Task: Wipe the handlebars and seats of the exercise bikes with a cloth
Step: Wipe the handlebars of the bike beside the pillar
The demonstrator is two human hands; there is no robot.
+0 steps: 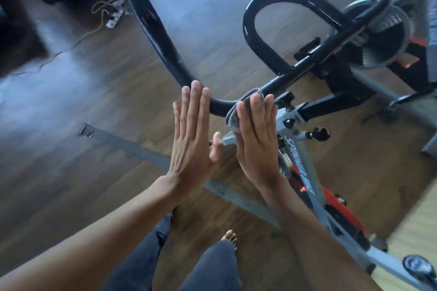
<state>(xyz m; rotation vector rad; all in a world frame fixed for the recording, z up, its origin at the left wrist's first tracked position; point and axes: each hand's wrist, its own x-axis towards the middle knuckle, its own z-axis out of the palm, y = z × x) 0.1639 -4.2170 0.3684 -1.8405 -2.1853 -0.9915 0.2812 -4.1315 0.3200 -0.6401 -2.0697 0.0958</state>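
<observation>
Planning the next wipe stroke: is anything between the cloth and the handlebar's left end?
Only the left hand: its straight fingers overlap the handlebar at the bend, just left of the cloth under the right hand. Past them it looks bare up to its tip.

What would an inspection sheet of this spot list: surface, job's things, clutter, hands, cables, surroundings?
Surface: wooden floor, with patches of glare.
Job's things: black handlebar; grey cloth draped over it; no seat in view.
Clutter: nothing seen.
Grippers: left hand flat, fingers straight, fingertips at the handlebar's bend; right hand flat, pressing the cloth on the handlebar.
Cables: power strip and cable on the floor, far left.
Surroundings: grey and red bike frame; flywheel behind.
</observation>
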